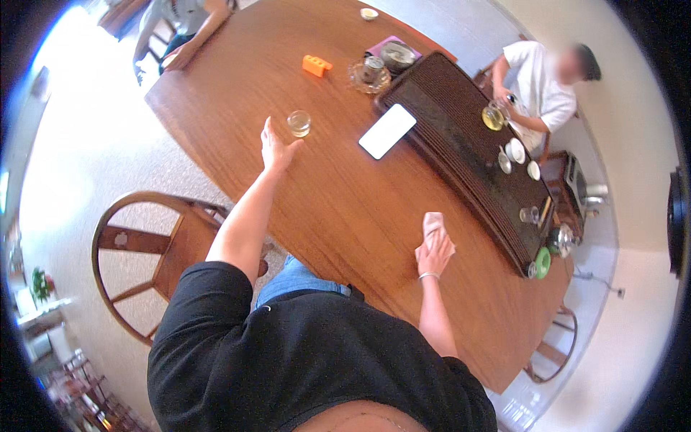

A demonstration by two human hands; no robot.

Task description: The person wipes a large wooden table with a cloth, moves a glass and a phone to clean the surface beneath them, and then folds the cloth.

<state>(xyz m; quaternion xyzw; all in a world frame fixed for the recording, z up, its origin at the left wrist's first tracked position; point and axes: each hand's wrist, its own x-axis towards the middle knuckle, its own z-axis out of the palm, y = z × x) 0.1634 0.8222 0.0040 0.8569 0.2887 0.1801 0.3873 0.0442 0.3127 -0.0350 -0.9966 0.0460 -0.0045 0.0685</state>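
My left hand [277, 147] reaches over the wooden table [334, 216] with thumb and fingers apart, just beside a small drinking glass [299, 123] holding pale liquid. A narrow gap seems to lie between the hand and the glass. Under my right hand [434, 255] is a folded pinkish cloth [433, 222], pressed against the tabletop. The cloth pokes out beyond the fingertips. A phone [387, 131] with a bright white screen lies between the glass and a dark tea tray [459, 140], one corner against or over the tray's edge.
An orange object [316, 66] and a glass ashtray [369, 78] stand farther back. Glass pitcher [493, 116], white cups [515, 150] and a green ring [542, 263] are at the tray's far side. Two people [540, 92] sit across the table. A wooden chair [135, 240] stands at left.
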